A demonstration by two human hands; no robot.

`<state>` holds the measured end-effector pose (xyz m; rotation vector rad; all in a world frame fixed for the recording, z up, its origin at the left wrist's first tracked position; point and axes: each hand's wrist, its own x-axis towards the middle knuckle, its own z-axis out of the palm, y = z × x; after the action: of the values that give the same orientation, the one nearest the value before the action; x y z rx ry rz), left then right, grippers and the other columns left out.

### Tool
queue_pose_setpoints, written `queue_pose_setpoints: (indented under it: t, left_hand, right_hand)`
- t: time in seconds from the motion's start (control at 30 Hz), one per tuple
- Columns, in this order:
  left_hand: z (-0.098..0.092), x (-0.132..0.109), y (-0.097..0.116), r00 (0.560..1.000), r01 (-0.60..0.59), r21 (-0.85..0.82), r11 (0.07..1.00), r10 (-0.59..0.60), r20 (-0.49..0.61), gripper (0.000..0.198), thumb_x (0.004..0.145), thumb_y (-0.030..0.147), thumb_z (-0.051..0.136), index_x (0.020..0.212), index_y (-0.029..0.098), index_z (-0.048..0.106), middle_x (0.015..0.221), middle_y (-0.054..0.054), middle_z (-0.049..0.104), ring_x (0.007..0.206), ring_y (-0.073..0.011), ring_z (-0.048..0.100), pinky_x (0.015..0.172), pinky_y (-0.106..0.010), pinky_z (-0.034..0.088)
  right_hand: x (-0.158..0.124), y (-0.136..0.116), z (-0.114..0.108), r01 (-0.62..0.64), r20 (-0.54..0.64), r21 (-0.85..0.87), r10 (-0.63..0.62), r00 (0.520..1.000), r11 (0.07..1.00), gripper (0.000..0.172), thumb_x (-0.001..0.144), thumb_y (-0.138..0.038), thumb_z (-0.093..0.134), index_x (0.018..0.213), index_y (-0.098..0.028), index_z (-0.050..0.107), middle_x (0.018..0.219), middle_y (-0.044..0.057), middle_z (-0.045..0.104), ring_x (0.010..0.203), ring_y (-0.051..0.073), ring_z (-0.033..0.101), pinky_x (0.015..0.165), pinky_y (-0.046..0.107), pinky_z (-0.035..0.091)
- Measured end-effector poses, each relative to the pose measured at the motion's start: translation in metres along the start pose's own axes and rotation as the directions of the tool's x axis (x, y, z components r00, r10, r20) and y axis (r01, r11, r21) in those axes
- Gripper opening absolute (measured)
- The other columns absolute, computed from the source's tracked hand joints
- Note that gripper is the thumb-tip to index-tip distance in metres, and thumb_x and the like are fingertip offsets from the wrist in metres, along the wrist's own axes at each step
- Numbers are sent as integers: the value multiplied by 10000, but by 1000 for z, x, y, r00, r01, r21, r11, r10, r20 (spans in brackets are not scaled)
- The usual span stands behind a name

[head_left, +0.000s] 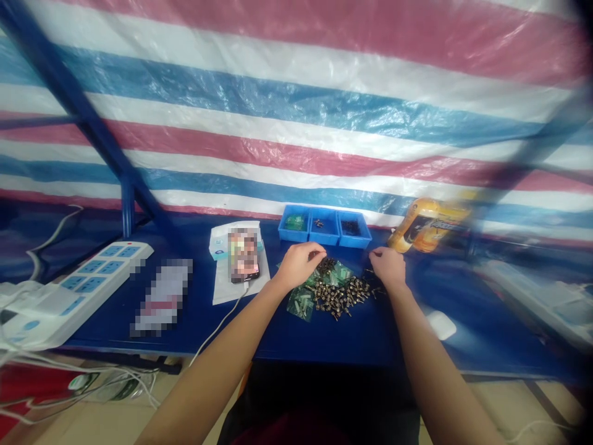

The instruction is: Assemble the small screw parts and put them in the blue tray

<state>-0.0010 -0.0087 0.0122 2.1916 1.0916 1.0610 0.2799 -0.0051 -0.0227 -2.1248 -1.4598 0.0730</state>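
Just above the loose heap of small threaded metal fittings (340,298) on the blue worktop (296,340), the left hand (299,266) and right hand (388,267) curl narrow, any hold unclear, and a careless sweep could scatter fittings or snag the green plastic bags (300,304).

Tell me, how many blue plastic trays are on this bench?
3. They stand in a row near the back of the bench: the left tray holds green packets, the middle tray sits between, and the right tray holds dark small parts.
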Motion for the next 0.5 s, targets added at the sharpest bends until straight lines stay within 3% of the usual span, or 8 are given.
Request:
queue_pose_setpoints:
  t: [0.1,0.23,0.33,0.5]
  left_hand:
    - [0,0,1,1000,-2,-9,1000,2,3,213,953,335,551,936,232,736,930,-3,760,824,-175,689,723,-269,506]
    - [1,0,0,1000,-1,-8,1000,1,4,217,953,339,549,945,231,737,946,-8,763,838,-181,692,735,-275,508]
    - [1,0,0,1000,4,-7,1000,-4,4,227,957,343,540,942,235,739,952,-9,763,835,-183,691,727,-276,507]
    - [1,0,0,1000,-14,-11,1000,14,2,215,958,335,544,941,241,737,959,2,762,837,-173,691,728,-269,506]
  right_hand:
    - [-1,2,-4,-5,-59,59,9,998,998,286,845,-297,540,994,-209,767,934,130,753,885,305,691,846,428,497]
    - [-3,1,-7,88,-126,216,-62,990,973,424,878,-251,470,1244,-181,672,1059,121,749,1009,290,681,942,424,473]
    - [-7,-6,-9,85,-83,328,-61,995,941,375,884,-279,467,1160,-191,704,1024,98,760,890,261,707,910,411,493]
    - [-16,-20,-14,15,-5,551,-14,1000,834,272,838,-389,591,1016,-199,671,991,69,764,636,189,700,727,330,523]
